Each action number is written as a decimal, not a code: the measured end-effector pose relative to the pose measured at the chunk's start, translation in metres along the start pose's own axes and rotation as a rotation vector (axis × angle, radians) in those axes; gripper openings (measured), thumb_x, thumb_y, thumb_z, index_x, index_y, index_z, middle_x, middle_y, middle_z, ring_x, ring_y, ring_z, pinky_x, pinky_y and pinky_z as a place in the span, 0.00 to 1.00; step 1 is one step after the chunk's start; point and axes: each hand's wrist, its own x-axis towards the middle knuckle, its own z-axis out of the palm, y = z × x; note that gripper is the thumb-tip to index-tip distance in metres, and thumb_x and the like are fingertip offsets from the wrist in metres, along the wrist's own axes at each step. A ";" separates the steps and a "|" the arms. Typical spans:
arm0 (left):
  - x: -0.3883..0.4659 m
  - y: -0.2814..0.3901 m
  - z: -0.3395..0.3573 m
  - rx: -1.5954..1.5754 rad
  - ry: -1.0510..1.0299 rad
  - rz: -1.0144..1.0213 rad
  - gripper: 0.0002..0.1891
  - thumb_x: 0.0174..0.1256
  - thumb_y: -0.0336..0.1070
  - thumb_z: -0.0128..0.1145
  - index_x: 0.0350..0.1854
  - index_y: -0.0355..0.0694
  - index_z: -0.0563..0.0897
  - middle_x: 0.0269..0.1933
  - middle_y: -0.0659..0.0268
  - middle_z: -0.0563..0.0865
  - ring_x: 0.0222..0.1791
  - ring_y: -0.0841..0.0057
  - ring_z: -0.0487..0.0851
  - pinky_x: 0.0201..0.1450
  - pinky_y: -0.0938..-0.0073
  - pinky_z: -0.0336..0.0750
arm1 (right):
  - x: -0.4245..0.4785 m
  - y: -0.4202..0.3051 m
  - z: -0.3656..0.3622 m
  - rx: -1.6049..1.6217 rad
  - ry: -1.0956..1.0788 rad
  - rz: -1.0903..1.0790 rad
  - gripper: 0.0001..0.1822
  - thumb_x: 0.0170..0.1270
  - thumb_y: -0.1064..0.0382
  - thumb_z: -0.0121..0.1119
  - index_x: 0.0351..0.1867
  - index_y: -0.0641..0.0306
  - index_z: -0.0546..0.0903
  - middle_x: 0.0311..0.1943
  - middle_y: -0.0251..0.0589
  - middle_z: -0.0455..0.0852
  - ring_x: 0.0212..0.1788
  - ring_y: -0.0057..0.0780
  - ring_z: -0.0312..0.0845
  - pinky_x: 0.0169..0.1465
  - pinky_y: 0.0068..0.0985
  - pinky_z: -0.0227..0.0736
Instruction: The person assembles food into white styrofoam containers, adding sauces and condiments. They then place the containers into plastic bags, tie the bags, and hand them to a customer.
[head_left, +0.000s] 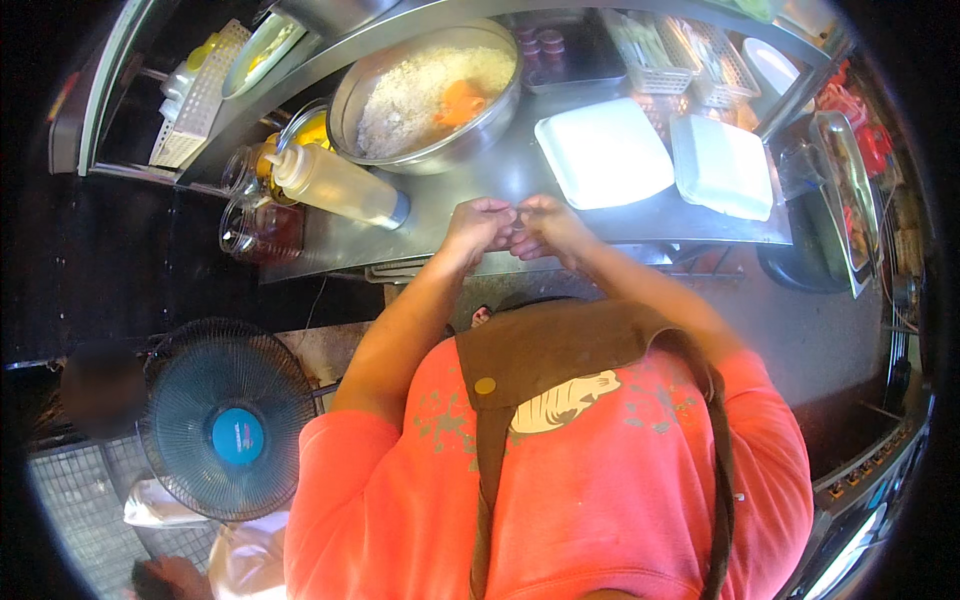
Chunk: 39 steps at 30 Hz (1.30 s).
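Observation:
My left hand (481, 231) and my right hand (553, 231) meet over the near edge of the steel counter (480, 184), fingertips bent together and almost touching. Any small thing pinched between them is too hidden to make out. Right of my hands lie two white foam takeaway boxes, a larger one (606, 154) and a smaller one (721, 166), both with lids down. Beyond my left hand, a large steel mixing bowl (480, 142) holds cooked rice (405, 97) with an orange object (461, 103) on it. A squeeze bottle (341, 187) of pale liquid is left of my hands.
Glass jars (262, 231) crowd the counter's left end. White plastic baskets (660, 64) with packets stand at the back. A metal tray of food (851, 195) is at far right. Behind me on the left are a fan (229, 420) and another person (247, 555).

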 end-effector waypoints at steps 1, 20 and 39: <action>0.004 0.000 -0.001 0.015 -0.014 0.001 0.14 0.62 0.37 0.63 0.46 0.34 0.81 0.34 0.64 0.85 0.26 0.81 0.78 0.29 0.80 0.75 | 0.003 0.001 -0.002 0.006 -0.010 -0.008 0.12 0.71 0.60 0.47 0.51 0.62 0.70 0.34 0.45 0.83 0.33 0.35 0.83 0.36 0.32 0.79; -0.125 0.228 -0.250 0.759 0.808 0.981 0.15 0.65 0.42 0.56 0.42 0.33 0.84 0.35 0.58 0.87 0.36 0.69 0.84 0.44 0.68 0.76 | -0.044 -0.086 -0.061 -0.072 0.584 -0.383 0.13 0.70 0.59 0.51 0.53 0.58 0.74 0.19 0.40 0.79 0.13 0.25 0.73 0.17 0.21 0.71; -0.051 0.329 -0.543 1.388 0.610 0.401 0.22 0.45 0.36 0.69 0.46 0.35 0.85 0.42 0.54 0.87 0.42 0.69 0.85 0.48 0.70 0.77 | -0.028 -0.168 0.152 -0.755 0.631 -0.851 0.17 0.64 0.68 0.57 0.55 0.65 0.77 0.28 0.35 0.80 0.30 0.18 0.75 0.32 0.19 0.72</action>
